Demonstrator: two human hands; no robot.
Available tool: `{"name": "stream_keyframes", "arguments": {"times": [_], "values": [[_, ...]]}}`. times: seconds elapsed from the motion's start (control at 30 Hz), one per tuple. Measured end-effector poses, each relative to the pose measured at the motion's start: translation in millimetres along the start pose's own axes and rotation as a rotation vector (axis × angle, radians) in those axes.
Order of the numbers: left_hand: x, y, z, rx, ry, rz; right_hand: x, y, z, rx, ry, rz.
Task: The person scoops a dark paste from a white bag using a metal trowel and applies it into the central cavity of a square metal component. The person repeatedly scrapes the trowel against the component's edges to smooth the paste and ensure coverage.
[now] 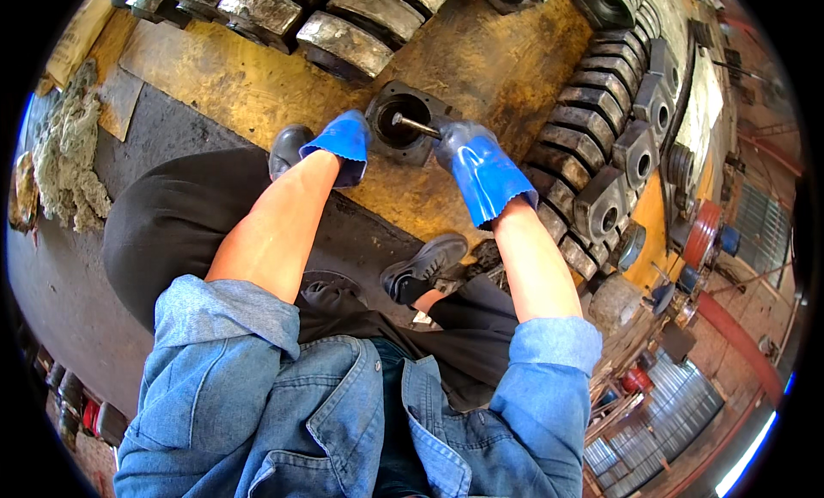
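The right hand (pixel 466 144) curls its fingers round a rod (pixel 417 124) over the hollow block (pixel 410 153) on the yellow floor (pixel 232 78); the left hand (pixel 349 136)'s hold I cannot tell. Probing seems underway, next needing steady aim.

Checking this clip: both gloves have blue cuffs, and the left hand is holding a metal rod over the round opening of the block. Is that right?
Not quite: the wrong hand is named. The head view shows the right hand holding the metal rod over the round opening of the block. The rest stands.
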State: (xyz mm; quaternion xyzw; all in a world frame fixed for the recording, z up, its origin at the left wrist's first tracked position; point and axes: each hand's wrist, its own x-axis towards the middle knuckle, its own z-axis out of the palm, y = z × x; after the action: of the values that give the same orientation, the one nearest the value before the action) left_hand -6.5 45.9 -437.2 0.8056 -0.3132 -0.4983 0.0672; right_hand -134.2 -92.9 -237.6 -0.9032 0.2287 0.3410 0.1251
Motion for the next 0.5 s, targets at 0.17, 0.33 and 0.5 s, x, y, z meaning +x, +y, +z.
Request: {"name": "stream_keyframes", "arguments": {"times": [0.17, 0.33, 0.5], "values": [[-9, -7, -8, 0.129, 0.014, 0.049, -11, -6, 18, 0.334, 0.036, 0.129], [-3, -1, -2, 0.193, 0.009, 0.108, -20, 4, 54, 0.841, -0.145, 0.304], [5, -21, 4, 0.239, 0.046, 0.099, -63, -33, 44, 1.309, -0.027, 0.328]]}}
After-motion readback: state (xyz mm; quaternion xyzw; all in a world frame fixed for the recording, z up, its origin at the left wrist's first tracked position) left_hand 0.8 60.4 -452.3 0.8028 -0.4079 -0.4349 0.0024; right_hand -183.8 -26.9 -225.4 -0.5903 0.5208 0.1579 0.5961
